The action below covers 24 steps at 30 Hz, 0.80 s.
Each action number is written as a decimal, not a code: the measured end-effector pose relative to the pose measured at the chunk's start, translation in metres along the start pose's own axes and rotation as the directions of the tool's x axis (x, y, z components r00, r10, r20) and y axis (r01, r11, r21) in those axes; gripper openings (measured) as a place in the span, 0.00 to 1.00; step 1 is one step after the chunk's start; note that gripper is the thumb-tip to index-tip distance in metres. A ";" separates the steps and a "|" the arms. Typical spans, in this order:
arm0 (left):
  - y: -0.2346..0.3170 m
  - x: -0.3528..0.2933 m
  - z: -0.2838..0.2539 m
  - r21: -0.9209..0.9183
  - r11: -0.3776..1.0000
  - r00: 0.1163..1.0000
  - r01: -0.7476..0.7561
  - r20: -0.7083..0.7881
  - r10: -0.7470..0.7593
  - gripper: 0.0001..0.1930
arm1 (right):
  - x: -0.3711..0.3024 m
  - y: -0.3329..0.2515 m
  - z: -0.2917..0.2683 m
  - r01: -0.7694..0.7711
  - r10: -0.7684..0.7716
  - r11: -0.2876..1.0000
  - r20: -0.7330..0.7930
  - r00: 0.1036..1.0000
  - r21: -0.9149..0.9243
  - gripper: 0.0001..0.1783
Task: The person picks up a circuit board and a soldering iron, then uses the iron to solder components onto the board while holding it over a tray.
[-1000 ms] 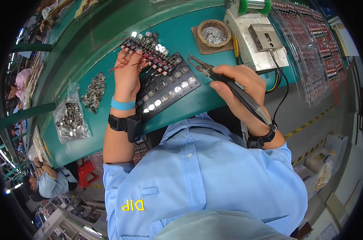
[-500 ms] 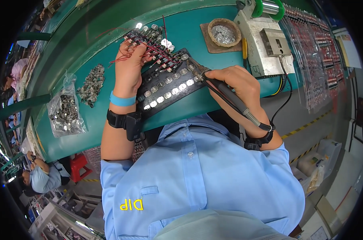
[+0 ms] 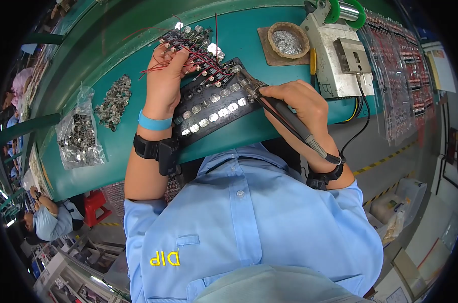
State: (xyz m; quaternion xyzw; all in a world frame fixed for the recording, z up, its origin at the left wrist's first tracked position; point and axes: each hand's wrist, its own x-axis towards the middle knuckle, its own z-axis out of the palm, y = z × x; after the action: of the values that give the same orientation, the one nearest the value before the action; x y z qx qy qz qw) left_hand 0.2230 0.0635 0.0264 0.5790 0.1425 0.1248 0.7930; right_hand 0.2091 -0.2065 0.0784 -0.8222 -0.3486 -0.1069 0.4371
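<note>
My left hand [image 3: 164,76] is closed on the near left side of a circuit board panel [image 3: 203,63] with thin red and black wires and shiny round metal parts. The panel is tilted over the far edge of a black tray [image 3: 209,110], which has rows of round silvery parts in it. My right hand [image 3: 300,103] grips a soldering iron [image 3: 288,117], its fingers wrapped round the handle. The iron's front end points at the tray's far right corner, beside the panel's right end. Whether its tip touches anything is too small to tell.
A round bowl [image 3: 304,43] of silvery scraps sits on a brown board. Right of it stands a metal soldering station [image 3: 335,60] with a green reel, its cable running to the iron. Loose metal parts [image 3: 113,103] and a plastic bag of parts [image 3: 80,141] lie at left.
The whole view has shifted slightly. My hands, the circuit board panel and the soldering iron keep nearly the same places relative to the tray.
</note>
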 end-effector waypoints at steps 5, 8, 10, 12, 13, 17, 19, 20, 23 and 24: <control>0.002 -0.002 0.001 -0.006 1.000 1.000 -0.005 0.015 0.005 0.15 | 0.000 0.002 0.002 0.002 -0.002 1.000 -0.002 1.000 0.001 0.17; 0.000 0.000 -0.003 0.016 1.000 1.000 0.009 -0.001 -0.009 0.15 | 0.000 0.002 0.003 0.007 -0.007 1.000 0.001 1.000 -0.005 0.17; 0.000 0.000 -0.001 0.011 1.000 1.000 0.005 -0.007 -0.005 0.15 | 0.000 0.002 0.003 0.008 -0.008 1.000 0.001 1.000 -0.006 0.17; 0.001 -0.001 0.000 -0.001 1.000 1.000 -0.004 -0.019 0.004 0.16 | 0.001 0.002 0.003 0.012 -0.012 1.000 -0.001 1.000 -0.008 0.17; 0.001 -0.001 -0.001 -0.001 1.000 1.000 -0.004 -0.019 0.004 0.16 | 0.001 0.002 0.003 0.012 -0.012 1.000 -0.001 1.000 -0.008 0.17; 0.000 0.001 -0.002 0.003 1.000 1.000 0.005 0.008 -0.005 0.17 | 0.000 0.003 0.004 0.014 -0.014 1.000 0.000 1.000 -0.013 0.17; 0.000 0.000 -0.001 0.003 1.000 1.000 0.002 -0.009 -0.002 0.18 | 0.000 0.004 0.005 0.025 -0.024 0.999 0.014 1.000 -0.034 0.16; 0.000 0.000 0.000 0.003 1.000 1.000 0.001 -0.017 -0.001 0.18 | 0.000 0.004 0.006 0.030 -0.029 0.999 0.021 0.999 -0.044 0.16; 0.001 0.000 0.001 0.013 1.000 1.000 0.006 -0.015 -0.006 0.19 | 0.000 0.003 0.009 0.066 -0.066 0.996 0.012 0.998 -0.065 0.15; 0.001 0.000 0.001 0.017 1.000 1.000 0.008 -0.015 -0.008 0.19 | 0.000 0.003 0.010 0.085 -0.085 0.994 0.009 0.996 -0.075 0.14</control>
State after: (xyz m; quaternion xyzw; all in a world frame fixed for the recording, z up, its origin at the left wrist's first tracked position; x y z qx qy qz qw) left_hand 0.2233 0.0633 0.0280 0.5843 0.1519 0.1247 0.7874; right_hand 0.2098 -0.1995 0.0712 -0.8227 -0.3802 -0.1363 0.4000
